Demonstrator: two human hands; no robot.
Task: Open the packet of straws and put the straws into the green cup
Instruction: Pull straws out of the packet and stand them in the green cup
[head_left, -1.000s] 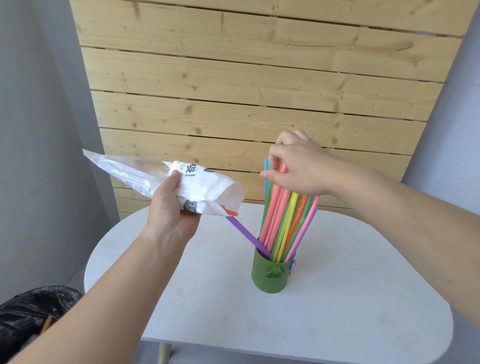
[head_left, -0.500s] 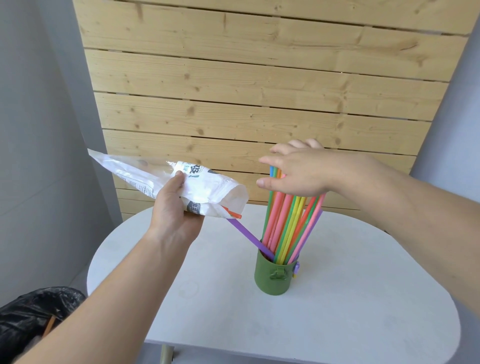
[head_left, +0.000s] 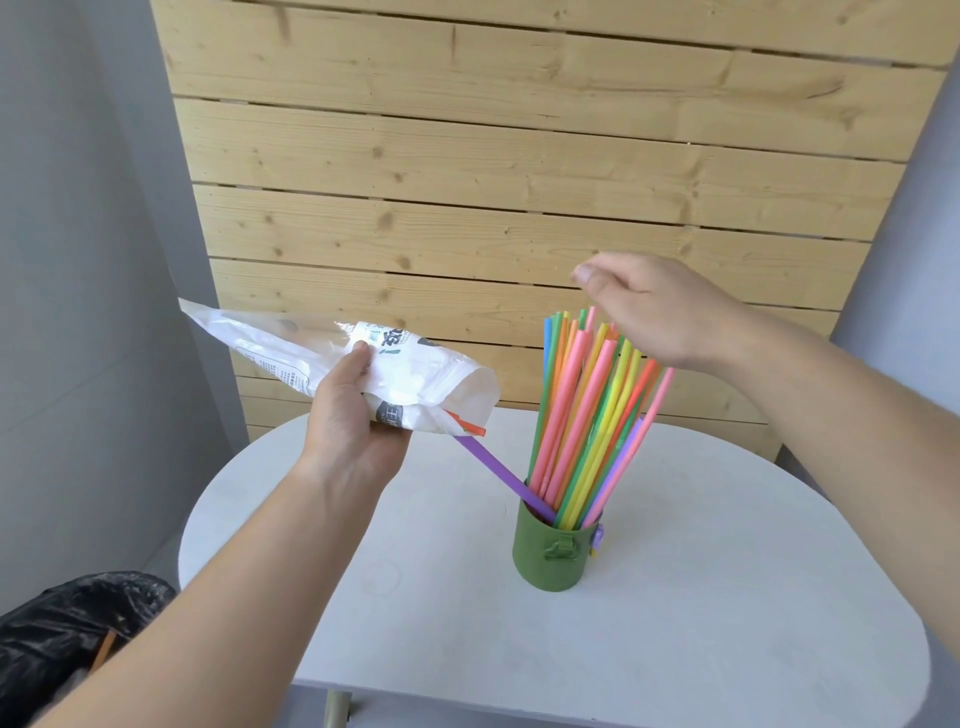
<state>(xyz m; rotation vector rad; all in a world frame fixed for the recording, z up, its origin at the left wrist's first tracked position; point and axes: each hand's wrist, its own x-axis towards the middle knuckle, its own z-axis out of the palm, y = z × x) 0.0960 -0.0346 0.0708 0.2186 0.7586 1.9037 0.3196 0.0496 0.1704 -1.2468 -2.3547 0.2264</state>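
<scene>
A green cup (head_left: 555, 564) stands on the white table (head_left: 727, 597), filled with a bundle of coloured straws (head_left: 587, 410) that stand upright and fan out. My left hand (head_left: 349, 415) grips the white plastic straw packet (head_left: 363, 371) in the air left of the cup, its open mouth facing right. A purple straw (head_left: 493, 470) slants from the packet's mouth down into the cup, and an orange straw tip (head_left: 470, 425) pokes out of the packet. My right hand (head_left: 660, 312) hovers above the straw tops with relaxed fingers, holding nothing.
A wooden slat panel (head_left: 519, 182) rises behind the table, flanked by grey walls. A bin lined with a black bag (head_left: 67, 634) sits on the floor at the lower left, beside the table's near left edge.
My right hand has let go of the straw bundle and lifted up and to the right. The straws now stand free in the cup. The left hand and packet have stayed put.
</scene>
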